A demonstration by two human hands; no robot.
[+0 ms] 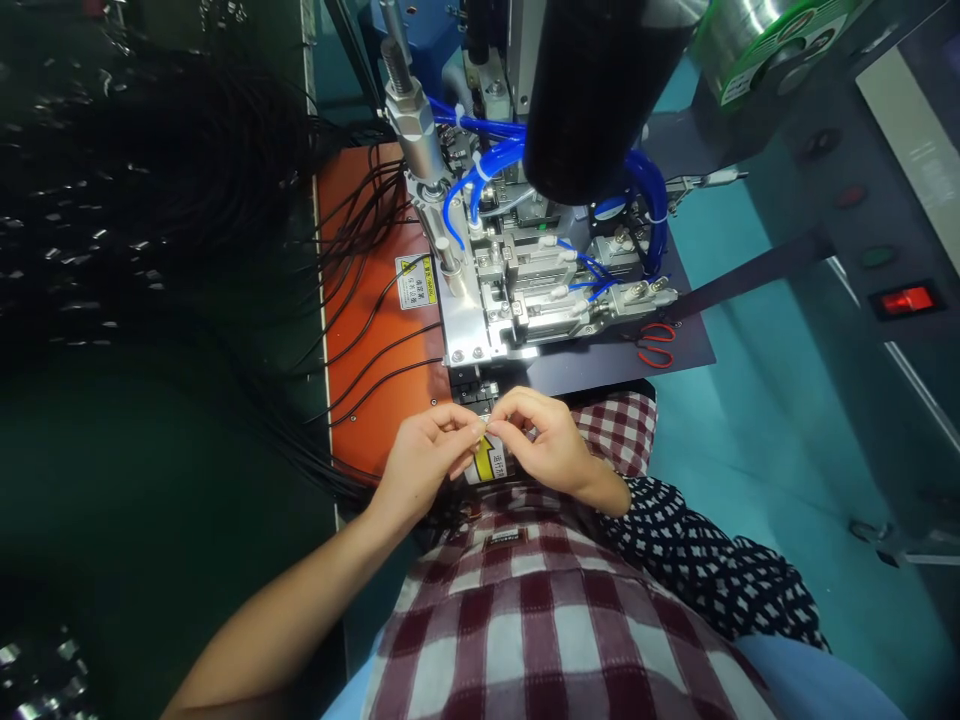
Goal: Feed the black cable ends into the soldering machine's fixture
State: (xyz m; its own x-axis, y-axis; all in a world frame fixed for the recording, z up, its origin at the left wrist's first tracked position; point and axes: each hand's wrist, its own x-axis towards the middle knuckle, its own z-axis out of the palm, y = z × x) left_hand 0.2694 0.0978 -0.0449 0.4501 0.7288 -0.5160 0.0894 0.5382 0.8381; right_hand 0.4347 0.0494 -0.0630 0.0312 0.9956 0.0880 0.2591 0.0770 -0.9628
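Note:
Close in front of my body, my left hand (426,452) and my right hand (546,440) meet fingertip to fingertip. Both are closed in a pinch, and whatever lies between them is too small to make out. Just beyond the fingers is the dark feed end (474,388) of a metal machine (517,285) with blue air tubes. Beneath the hands, a label with a yellow arrow (487,460) is partly covered. Black cables (394,375) run over the orange panel (367,425) to the machine's left side, left of my hands.
Red-handled scissors (657,345) lie on the dark plate right of the machine. A thick black cylinder (600,100) hangs over it. A large bundle of black cables (225,170) fills the left. A solder wire spool (772,45) and a lit red switch (907,300) are on the right.

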